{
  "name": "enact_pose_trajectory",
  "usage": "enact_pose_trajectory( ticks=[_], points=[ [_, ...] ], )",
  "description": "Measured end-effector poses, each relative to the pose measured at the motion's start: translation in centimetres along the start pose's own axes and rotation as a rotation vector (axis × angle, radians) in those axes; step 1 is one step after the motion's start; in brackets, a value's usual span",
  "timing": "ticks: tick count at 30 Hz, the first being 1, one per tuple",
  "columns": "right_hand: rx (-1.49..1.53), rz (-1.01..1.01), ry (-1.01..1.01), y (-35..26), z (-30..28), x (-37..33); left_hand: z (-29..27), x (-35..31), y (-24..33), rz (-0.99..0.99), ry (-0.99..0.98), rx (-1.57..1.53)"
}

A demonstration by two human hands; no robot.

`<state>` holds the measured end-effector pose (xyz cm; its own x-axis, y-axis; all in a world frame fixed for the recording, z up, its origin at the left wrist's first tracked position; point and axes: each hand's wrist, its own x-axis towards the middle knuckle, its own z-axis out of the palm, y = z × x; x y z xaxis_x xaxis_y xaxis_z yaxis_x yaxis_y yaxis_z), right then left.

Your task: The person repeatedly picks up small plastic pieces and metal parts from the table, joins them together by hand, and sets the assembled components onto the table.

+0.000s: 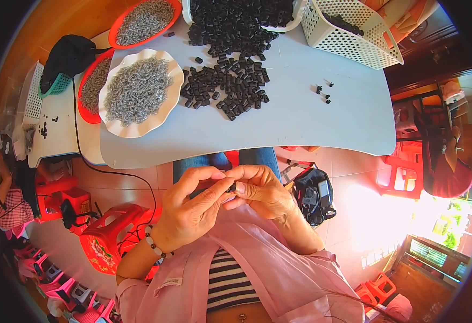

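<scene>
My left hand (193,203) and my right hand (260,189) meet over my lap, just in front of the table's near edge. Between their pinched fingertips is a small black plastic piece (230,189), mostly covered by the fingers. On the table ahead lies a loose heap of short black plastic pieces (228,83). Left of that heap stands a white scalloped plate (108,123) full of small silvery coil springs (139,89). A few black plugs with stems (328,98) lie apart on the right of the table.
A larger black pile spills from a white tray (299,16) at the back. Red bowls (118,46) of springs stand far left, a white perforated basket (349,46) far right. A black cable (117,173) hangs near red stools (104,242). A black bag (312,196) sits on the floor.
</scene>
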<state>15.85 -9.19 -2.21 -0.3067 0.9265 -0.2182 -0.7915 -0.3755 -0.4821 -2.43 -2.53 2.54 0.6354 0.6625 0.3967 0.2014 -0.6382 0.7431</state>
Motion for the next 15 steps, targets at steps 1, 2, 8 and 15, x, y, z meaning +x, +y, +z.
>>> enact_pose_trajectory(
  ticks=[1, 2, 8, 15],
  points=[
    [-0.003, -0.001, 0.0, 0.03, -0.06, 0.03, 0.09, -0.05, -0.02, 0.005, 0.012, 0.002],
    [0.016, 0.024, 0.001, 0.04, -0.11, 0.07, 0.16, -0.1, 0.0, 0.009, 0.024, 0.003],
    [0.114, 0.081, -0.025, 0.37, -0.46, 0.4, -0.02, -0.13, 0.16, 0.005, 0.028, -0.017],
    [0.112, 0.069, 0.016, 0.15, -0.04, 0.8, 0.01, 0.04, -0.2, 0.004, 0.039, -0.008]
  ],
)
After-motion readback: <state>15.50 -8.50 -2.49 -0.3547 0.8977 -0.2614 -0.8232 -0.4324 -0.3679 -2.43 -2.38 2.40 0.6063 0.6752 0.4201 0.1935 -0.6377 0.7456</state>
